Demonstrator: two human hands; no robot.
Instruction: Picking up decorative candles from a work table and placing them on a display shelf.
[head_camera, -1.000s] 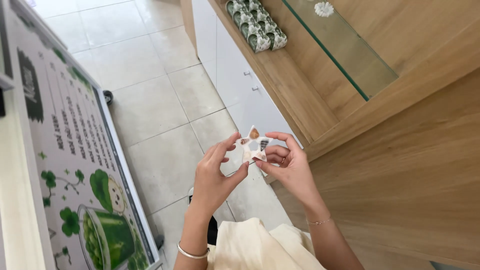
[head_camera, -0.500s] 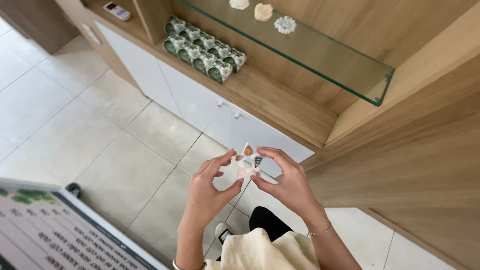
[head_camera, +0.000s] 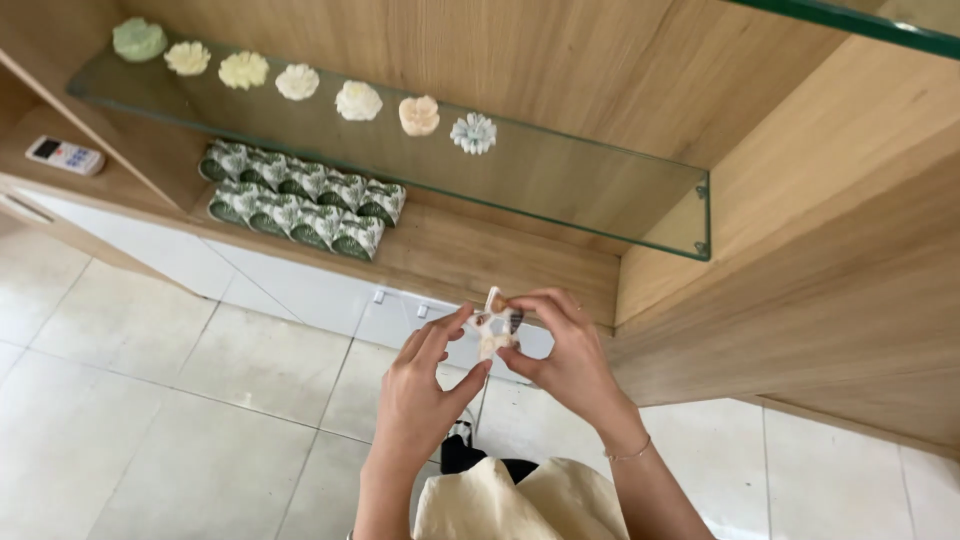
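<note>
Wooden shelving behind, small wrapped packet (head_camera: 495, 332) pinched between left hand (head_camera: 425, 395), right hand (head_camera: 565, 350)

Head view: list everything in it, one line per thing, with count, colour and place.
Flower-shaped pieces: seven, one green, the rest pale yellow, cream, peach and blue-white, in a row on the glass shelf.
Glass shelf: one, clear with a green edge, fixed in the wooden niche.
Small wrapped packs: two rows, green and white, on the wooden ledge under the glass.
Remote control: one, white, on the ledge at far left.
Cabinet doors: white, below the ledge.
Floor tiles: light beige.
Cloth bag: one, cream, at the bottom edge.
Small packet: one, whitish, pinched between both hands.
Left hand: grip on the packet.
Right hand: grip on the packet, thin bracelet on the wrist.
</note>
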